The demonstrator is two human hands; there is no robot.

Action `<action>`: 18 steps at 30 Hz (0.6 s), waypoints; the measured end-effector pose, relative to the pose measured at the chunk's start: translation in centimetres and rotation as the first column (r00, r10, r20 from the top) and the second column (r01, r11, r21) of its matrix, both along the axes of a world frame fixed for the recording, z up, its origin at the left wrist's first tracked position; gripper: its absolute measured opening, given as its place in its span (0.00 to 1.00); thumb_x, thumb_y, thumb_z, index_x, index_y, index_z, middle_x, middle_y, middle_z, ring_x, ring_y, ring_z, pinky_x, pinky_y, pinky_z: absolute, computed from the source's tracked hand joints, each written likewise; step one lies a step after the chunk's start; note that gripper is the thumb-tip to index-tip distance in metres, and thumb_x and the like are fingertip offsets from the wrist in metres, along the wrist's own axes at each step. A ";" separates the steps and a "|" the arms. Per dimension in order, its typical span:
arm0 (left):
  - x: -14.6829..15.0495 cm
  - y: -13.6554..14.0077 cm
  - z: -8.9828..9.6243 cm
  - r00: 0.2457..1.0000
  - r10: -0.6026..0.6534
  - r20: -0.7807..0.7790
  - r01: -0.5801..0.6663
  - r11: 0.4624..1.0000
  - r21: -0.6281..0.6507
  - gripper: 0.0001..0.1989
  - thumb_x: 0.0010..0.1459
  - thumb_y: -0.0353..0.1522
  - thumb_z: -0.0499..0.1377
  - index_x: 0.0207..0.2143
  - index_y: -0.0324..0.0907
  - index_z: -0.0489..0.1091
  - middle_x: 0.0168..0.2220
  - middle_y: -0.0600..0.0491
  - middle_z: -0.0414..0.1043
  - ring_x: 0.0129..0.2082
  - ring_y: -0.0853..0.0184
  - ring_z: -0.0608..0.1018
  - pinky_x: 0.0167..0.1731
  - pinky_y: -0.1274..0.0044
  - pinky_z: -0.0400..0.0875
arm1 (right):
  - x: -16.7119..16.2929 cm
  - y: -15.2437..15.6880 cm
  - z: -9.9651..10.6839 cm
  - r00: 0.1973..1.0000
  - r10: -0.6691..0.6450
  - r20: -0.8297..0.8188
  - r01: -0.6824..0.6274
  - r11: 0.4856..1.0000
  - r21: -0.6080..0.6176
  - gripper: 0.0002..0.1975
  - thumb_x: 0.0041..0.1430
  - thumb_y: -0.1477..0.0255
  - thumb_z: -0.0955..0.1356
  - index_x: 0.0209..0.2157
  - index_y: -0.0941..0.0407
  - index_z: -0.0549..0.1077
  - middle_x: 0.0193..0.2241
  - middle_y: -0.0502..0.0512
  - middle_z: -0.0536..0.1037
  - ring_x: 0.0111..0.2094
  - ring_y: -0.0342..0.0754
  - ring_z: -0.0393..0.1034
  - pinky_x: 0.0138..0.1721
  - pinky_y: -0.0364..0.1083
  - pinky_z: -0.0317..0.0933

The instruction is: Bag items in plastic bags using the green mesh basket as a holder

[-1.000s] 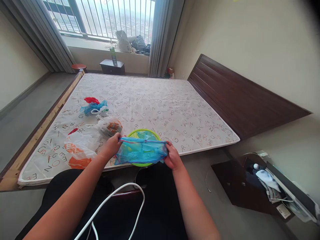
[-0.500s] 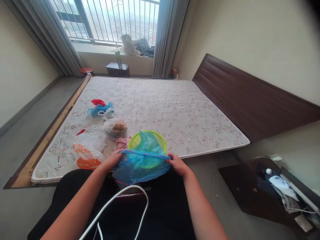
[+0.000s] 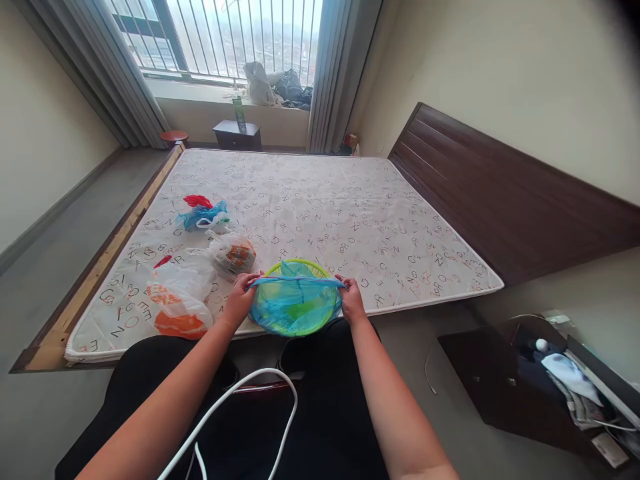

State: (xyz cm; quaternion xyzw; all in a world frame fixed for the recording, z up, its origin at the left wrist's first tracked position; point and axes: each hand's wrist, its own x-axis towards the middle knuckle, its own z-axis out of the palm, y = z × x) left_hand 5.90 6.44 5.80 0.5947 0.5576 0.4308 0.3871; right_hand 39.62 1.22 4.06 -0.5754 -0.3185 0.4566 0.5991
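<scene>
A thin blue plastic bag (image 3: pixel 280 303) is stretched flat between my hands, over a yellow-green plastic basket (image 3: pixel 323 269) at the mattress's near edge. Pinched in my left hand (image 3: pixel 241 297) is the bag's left end; my right hand (image 3: pixel 351 298) grips the right end. The basket shows through the film, and more greenish plastic lies inside it. Left of my left hand sits a tied clear bag (image 3: pixel 233 255) with orange print. Nearer me lies a white plastic bag with orange print (image 3: pixel 180 303).
Red plastic (image 3: pixel 197 201) and a crumpled blue bag (image 3: pixel 200 217) lie farther back on the mattress (image 3: pixel 320 193). A white cable (image 3: pixel 250 377) loops over my lap. A dark cabinet (image 3: pixel 480 380) stands at right, a nightstand (image 3: pixel 237 135) by the window.
Both hands have moved forward and up with the blue bag, drawing its edge across the basket. The bag's lower part no longer hangs over my lap, and the basket's near side now shows through.
</scene>
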 end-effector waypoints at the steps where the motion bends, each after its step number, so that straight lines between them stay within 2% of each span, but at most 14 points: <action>1: 0.3 0.5 0.1 0.999 0.029 0.012 -0.029 0.999 -0.029 0.18 0.57 0.43 0.60 0.45 0.42 0.77 0.48 0.46 0.78 0.49 0.57 0.78 0.51 0.68 0.71 | -0.3 0.5 0.1 1.000 0.002 0.013 -0.002 1.000 -0.007 0.19 0.50 0.59 0.72 0.33 0.51 0.59 0.51 0.58 0.77 0.48 0.49 0.73 0.47 0.47 0.65; 3: 0.4 1.2 0.1 0.997 0.078 0.027 -0.075 0.992 -0.104 0.20 0.55 0.42 0.61 0.46 0.41 0.77 0.46 0.46 0.79 0.45 0.57 0.79 0.49 0.68 0.72 | -0.6 1.1 0.2 0.999 0.021 0.045 -0.019 0.999 -0.044 0.18 0.50 0.60 0.70 0.35 0.50 0.59 0.45 0.55 0.80 0.41 0.47 0.73 0.43 0.45 0.65; 6: 0.2 1.6 -0.1 0.997 0.061 0.038 -0.054 0.984 -0.170 0.19 0.52 0.40 0.62 0.44 0.42 0.78 0.42 0.48 0.80 0.42 0.58 0.79 0.46 0.69 0.72 | -0.9 1.7 0.3 0.994 0.078 0.082 -0.069 0.992 -0.108 0.16 0.49 0.62 0.70 0.37 0.52 0.65 0.31 0.47 0.77 0.30 0.44 0.68 0.32 0.42 0.61; 9: 0.2 1.6 -0.4 0.997 0.036 0.075 -0.022 0.984 -0.177 0.13 0.49 0.38 0.63 0.37 0.44 0.80 0.41 0.50 0.80 0.49 0.55 0.77 0.53 0.68 0.68 | -1.4 2.2 0.5 0.986 0.137 0.100 -0.119 0.979 -0.164 0.12 0.48 0.64 0.71 0.35 0.54 0.71 0.25 0.44 0.73 0.26 0.43 0.63 0.28 0.40 0.56; 11: 0.4 1.7 -0.7 0.983 0.063 0.172 -0.023 0.974 -0.226 0.11 0.48 0.38 0.63 0.34 0.44 0.80 0.41 0.50 0.80 0.53 0.54 0.75 0.57 0.68 0.66 | -1.9 2.8 0.5 0.981 0.179 0.079 -0.160 0.967 -0.197 0.11 0.48 0.65 0.70 0.34 0.54 0.72 0.24 0.44 0.73 0.26 0.43 0.63 0.27 0.41 0.56; 14: 1.0 2.0 -1.3 0.950 0.085 0.299 0.012 0.951 -0.308 0.11 0.50 0.37 0.62 0.34 0.42 0.80 0.42 0.48 0.80 0.54 0.55 0.75 0.57 0.69 0.67 | -2.5 3.7 0.3 0.964 0.265 0.001 -0.256 0.934 -0.249 0.10 0.50 0.66 0.70 0.35 0.56 0.74 0.23 0.46 0.74 0.25 0.44 0.65 0.28 0.42 0.60; 16: 1.4 2.0 -1.8 0.935 0.060 0.350 0.070 0.935 -0.347 0.11 0.52 0.35 0.61 0.36 0.40 0.79 0.43 0.48 0.80 0.53 0.57 0.76 0.56 0.70 0.68 | -2.8 4.1 -0.2 0.950 0.309 -0.045 -0.309 0.909 -0.281 0.10 0.54 0.67 0.70 0.36 0.57 0.76 0.25 0.50 0.76 0.27 0.45 0.68 0.30 0.45 0.65; 18: 1.8 1.9 -2.2 0.916 0.030 0.401 0.147 0.904 -0.402 0.12 0.54 0.33 0.61 0.39 0.38 0.79 0.41 0.47 0.81 0.50 0.58 0.78 0.53 0.69 0.70 | -3.2 4.3 -0.8 0.942 0.329 -0.065 -0.332 0.892 -0.306 0.11 0.60 0.66 0.70 0.40 0.59 0.76 0.32 0.54 0.79 0.31 0.47 0.72 0.34 0.47 0.69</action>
